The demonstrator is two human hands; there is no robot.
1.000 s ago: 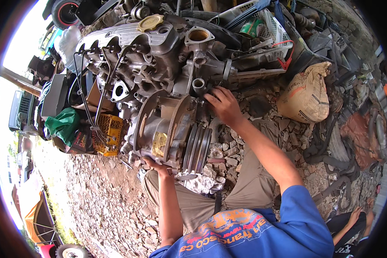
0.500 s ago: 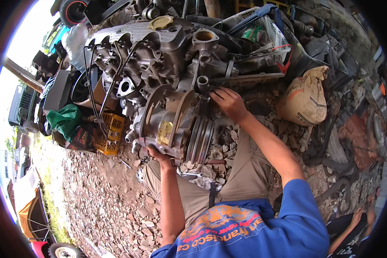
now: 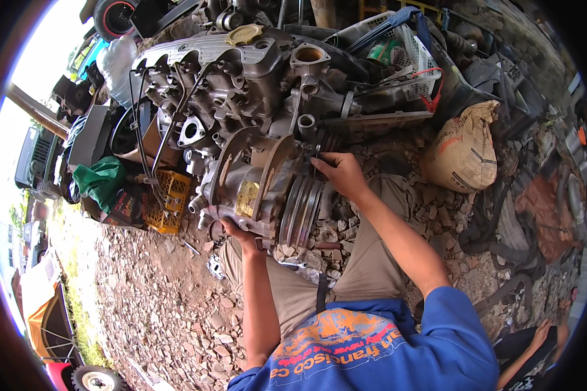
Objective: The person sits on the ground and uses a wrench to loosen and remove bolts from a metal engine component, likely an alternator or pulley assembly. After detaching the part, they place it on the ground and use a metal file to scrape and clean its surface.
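A rounded grey metal unit (image 3: 233,186) with a silver grooved pulley (image 3: 301,212) sits just before the large grey metal engine (image 3: 231,91). The left hand (image 3: 242,240) rests against the unit's near edge, fingers mostly hidden, grip unclear; the right hand (image 3: 341,173) has fingers pinched beside the pulley, anything held indistinct.

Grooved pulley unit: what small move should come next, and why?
Perhaps a slight twist by the right hand: it seems to pinch something, too small to make out, close beside the grooved pulley, while the left hand touches the near side of the metal unit.
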